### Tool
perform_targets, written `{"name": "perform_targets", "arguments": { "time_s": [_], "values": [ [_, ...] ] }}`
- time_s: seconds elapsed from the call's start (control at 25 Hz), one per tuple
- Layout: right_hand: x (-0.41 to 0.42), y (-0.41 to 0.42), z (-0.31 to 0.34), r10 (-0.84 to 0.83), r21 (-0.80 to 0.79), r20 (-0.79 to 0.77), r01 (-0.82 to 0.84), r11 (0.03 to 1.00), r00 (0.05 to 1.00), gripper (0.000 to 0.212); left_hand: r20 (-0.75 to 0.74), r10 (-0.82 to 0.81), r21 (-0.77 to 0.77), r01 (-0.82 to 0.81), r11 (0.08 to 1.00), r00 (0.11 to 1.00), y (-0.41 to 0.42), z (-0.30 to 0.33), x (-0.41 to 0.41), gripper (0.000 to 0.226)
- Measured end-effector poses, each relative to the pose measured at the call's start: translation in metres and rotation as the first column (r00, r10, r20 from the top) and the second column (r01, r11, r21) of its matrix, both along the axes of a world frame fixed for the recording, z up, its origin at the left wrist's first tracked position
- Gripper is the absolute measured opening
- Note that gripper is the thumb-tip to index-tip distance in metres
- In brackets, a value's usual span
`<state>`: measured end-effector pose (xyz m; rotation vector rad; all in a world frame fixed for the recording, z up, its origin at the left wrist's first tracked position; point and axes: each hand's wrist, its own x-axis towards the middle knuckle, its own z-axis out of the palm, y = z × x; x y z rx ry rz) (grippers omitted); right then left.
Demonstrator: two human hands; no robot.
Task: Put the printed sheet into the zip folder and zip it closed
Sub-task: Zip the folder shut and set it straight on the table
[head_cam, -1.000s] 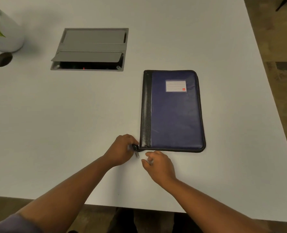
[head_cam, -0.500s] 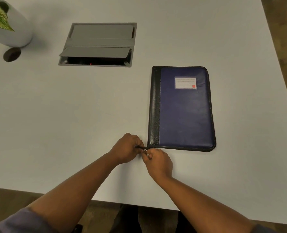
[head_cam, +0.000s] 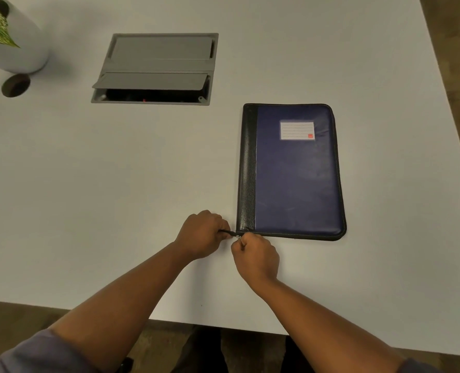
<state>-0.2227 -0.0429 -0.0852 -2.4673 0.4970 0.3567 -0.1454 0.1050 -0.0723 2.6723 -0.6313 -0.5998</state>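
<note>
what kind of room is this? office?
Likely an office or meeting room: a large white table with a built-in grey cable box, flap raised, a round cable hole beside a white plant pot, and a blue zip folder.

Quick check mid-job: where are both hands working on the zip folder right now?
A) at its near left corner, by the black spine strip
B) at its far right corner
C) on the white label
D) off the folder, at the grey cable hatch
A: the left hand and right hand meet at the zip folder's near left corner, pinching the zipper hardware there.
</note>
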Motion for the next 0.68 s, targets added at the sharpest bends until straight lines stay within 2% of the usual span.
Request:
{"name": "perform_targets", "arguments": {
  "time_s": [0.32, 0.68],
  "values": [
    [0.000, -0.030, 0.002, -0.045, -0.062, -0.028, 0.043, 0.997, 0.999, 0.025, 0.120, 0.007, 0.106, -0.020, 0.994, 0.993, -0.006, -0.007, -0.004, 0.015],
    [-0.019, -0.099, 0.004, -0.134, -0.063, 0.006, 0.134, 0.989, 0.991, 0.029, 0.078, -0.023, 0.206, 0.006, 0.978, 0.997, -0.011, -0.003, 0.002, 0.013]
  ]
}}
